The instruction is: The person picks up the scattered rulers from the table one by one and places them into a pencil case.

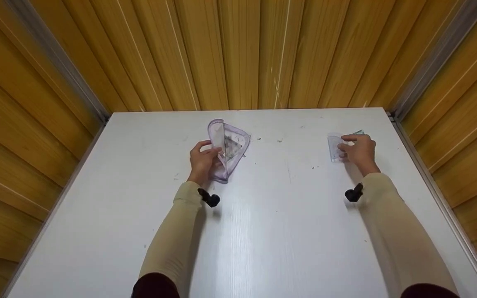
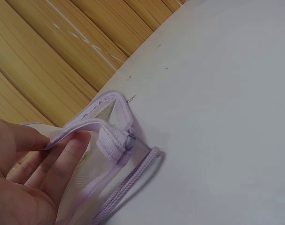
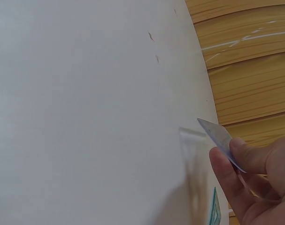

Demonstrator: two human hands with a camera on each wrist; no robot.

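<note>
My left hand (image 1: 203, 159) pinches the edge of a see-through pouch (image 1: 235, 161) with lilac trim. In the left wrist view, the pouch's zipped mouth (image 2: 97, 104) gapes, with thumb and fingers on one side of its rim. A triangular, dark-patterned patch shows through the pouch in the head view. Far to the right, my right hand (image 1: 360, 152) holds a thin, clear plastic piece (image 3: 221, 136) between thumb and fingers, tilted above the table; its exact kind I cannot tell. Close behind that hand lies a clear piece with green edges (image 3: 215, 208), partly hidden.
Both hands work over a white table (image 1: 280, 231), toward its far edge. Wood-patterned panels (image 1: 238, 54) rise behind and on both sides. Small dark marks (image 1: 280, 140) dot the tabletop between the hands. Each wrist carries a small black camera (image 1: 211, 199).
</note>
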